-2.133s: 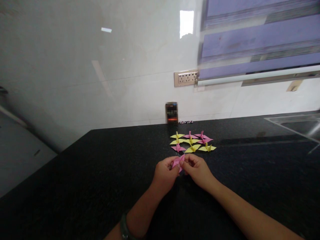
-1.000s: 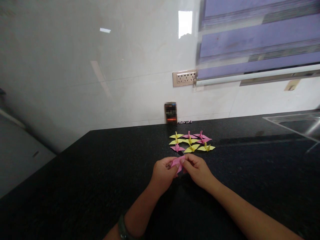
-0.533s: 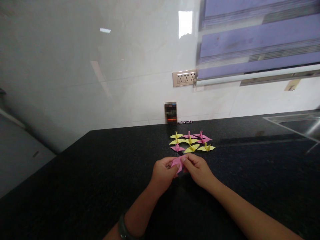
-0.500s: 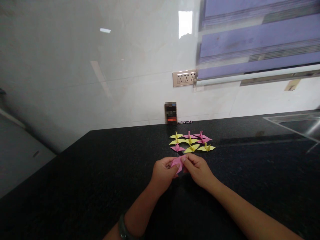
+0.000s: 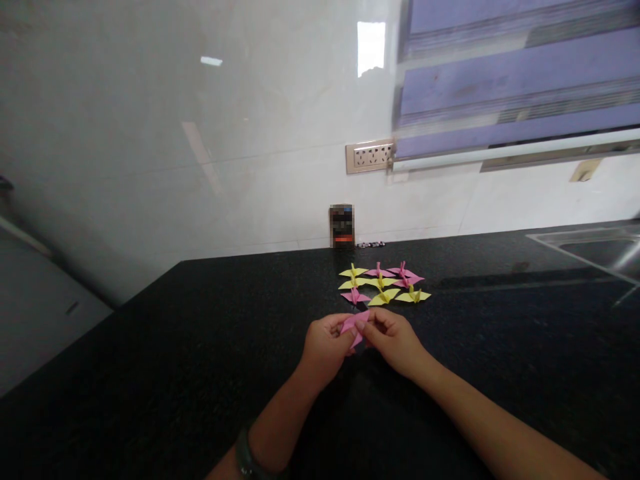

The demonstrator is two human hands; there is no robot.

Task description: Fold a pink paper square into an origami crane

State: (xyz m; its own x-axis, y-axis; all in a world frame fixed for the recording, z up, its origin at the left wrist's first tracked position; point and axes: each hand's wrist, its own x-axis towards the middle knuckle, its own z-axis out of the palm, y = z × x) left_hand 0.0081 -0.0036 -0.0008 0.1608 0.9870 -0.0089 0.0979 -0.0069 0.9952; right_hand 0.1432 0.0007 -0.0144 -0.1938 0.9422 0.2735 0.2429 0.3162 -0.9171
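Between my two hands is a pink piece of folded origami paper [image 5: 357, 323], held just above the dark countertop. My left hand [image 5: 324, 347] is closed, pinching the paper's left side with the thumb on top. From the right, my right hand [image 5: 395, 337] is closed too, its thumb pressing near the paper's middle. The fingers beneath the paper are partly hidden. Just beyond my hands stand several folded paper cranes in rows, among them a yellow crane [image 5: 384, 297] and a pink crane [image 5: 355, 296].
The black countertop [image 5: 150, 347] spreads around my hands. A small pixelated dark box [image 5: 342, 227] leans at the wall beside a beaded string [image 5: 371, 245]. At right is a sink [image 5: 595, 241]; above are a wall socket [image 5: 370, 157] and a purple blind [image 5: 500, 73].
My right thumb has slid from the paper's upper right edge down and left toward its middle. My left hand keeps its hold, and the cranes have not moved.
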